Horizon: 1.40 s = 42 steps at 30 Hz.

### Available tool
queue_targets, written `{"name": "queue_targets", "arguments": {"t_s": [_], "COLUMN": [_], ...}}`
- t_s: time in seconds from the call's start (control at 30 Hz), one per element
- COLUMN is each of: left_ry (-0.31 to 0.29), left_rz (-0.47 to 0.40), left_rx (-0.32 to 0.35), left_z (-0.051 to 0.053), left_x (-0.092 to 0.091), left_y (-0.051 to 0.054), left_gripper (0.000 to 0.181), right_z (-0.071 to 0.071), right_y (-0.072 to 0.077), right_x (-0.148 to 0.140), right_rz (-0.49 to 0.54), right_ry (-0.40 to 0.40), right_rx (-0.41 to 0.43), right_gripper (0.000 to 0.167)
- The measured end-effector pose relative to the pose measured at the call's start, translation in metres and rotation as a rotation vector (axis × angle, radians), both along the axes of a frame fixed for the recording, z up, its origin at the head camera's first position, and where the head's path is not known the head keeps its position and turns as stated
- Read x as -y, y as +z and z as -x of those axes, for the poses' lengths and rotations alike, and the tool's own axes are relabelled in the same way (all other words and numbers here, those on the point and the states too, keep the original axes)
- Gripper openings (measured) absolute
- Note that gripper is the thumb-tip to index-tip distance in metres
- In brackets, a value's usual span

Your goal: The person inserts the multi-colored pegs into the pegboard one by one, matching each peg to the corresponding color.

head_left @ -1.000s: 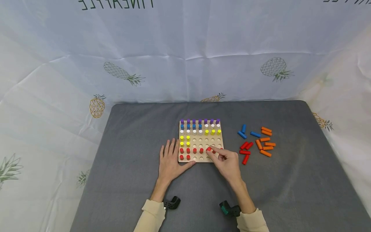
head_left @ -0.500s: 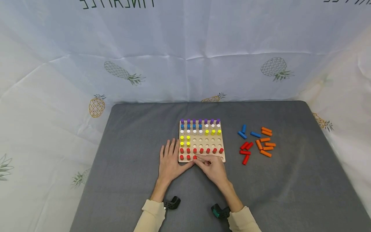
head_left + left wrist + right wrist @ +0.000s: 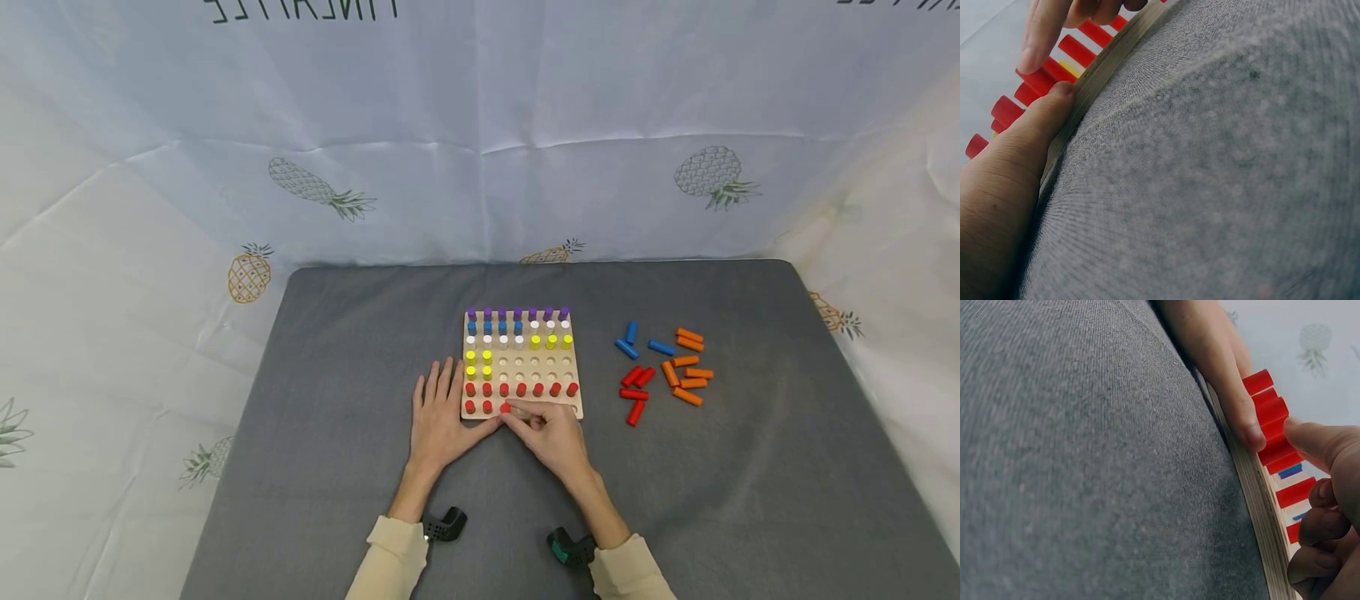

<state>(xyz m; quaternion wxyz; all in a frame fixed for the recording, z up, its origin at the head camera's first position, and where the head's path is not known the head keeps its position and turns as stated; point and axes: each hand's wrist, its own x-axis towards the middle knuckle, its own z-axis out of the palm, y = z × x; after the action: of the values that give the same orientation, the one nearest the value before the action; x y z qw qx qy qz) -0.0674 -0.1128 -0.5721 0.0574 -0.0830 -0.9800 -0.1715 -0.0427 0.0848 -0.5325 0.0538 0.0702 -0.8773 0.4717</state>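
A wooden pegboard (image 3: 527, 369) lies on the grey-covered table, with purple, blue, white, yellow and red pegs standing in its rows. My left hand (image 3: 438, 425) rests flat along the board's left side, fingers straight, its thumb (image 3: 1047, 115) against the front edge. With thumb and index finger, my right hand (image 3: 552, 435) pinches a red peg (image 3: 505, 407) at the third hole of the front row. That red peg (image 3: 1279, 449) stands upright beside its neighbours in the right wrist view. The right hand covers several front-row holes in the head view.
To the board's right lie loose pegs: blue ones (image 3: 662, 347), red ones (image 3: 634, 394) and several orange ones (image 3: 687, 397). A pineapple-print curtain (image 3: 480, 200) hangs behind the table. Black wrist cameras (image 3: 447, 525) sit on both forearms.
My right hand has moved left and nearer from the second-front row to the front row, where a red peg now stands in the third hole. My left hand stays in place.
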Motion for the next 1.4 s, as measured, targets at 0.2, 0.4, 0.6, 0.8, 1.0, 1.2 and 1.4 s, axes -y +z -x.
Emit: {"name": "queue_targets", "arguments": {"t_s": [0.2,0.4,0.6,0.8,1.0,1.2,1.4], "left_ry": [0.003,0.002,-0.002,0.001,0.004,0.008,0.013], "left_rz": [0.014,0.007,0.01,0.012,0.005,-0.009,-0.023], "left_rx": [0.007,-0.004,-0.013,-0.001,0.007,-0.018,-0.015], "left_z": [0.0,0.0,0.0,0.0,0.0,0.001,0.0], "left_x": [0.0,0.0,0.001,0.0,0.0,0.0,0.0], "left_y": [0.0,0.001,0.001,0.002,0.003,0.002,0.002], "left_gripper": [0.117,0.117,0.117,0.117,0.117,0.118,0.119], "right_z": [0.004,0.006,0.005,0.005,0.004,0.003,0.003], "right_y": [-0.003,-0.004,-0.003,-0.002,0.002,0.008,0.019], "right_x": [0.003,0.004,0.004,0.003,0.001,-0.006,-0.025], "right_rz": [-0.028,-0.026,-0.028,-0.023,-0.032,-0.012,-0.025], "right_ry": [-0.006,-0.011,-0.009,-0.011,-0.016,-0.02,-0.024], "right_rx": [-0.005,0.01,0.003,0.011,0.004,-0.036,-0.098], "right_gripper": [0.021,0.021,0.022,0.022,0.021,0.023,0.021]}}
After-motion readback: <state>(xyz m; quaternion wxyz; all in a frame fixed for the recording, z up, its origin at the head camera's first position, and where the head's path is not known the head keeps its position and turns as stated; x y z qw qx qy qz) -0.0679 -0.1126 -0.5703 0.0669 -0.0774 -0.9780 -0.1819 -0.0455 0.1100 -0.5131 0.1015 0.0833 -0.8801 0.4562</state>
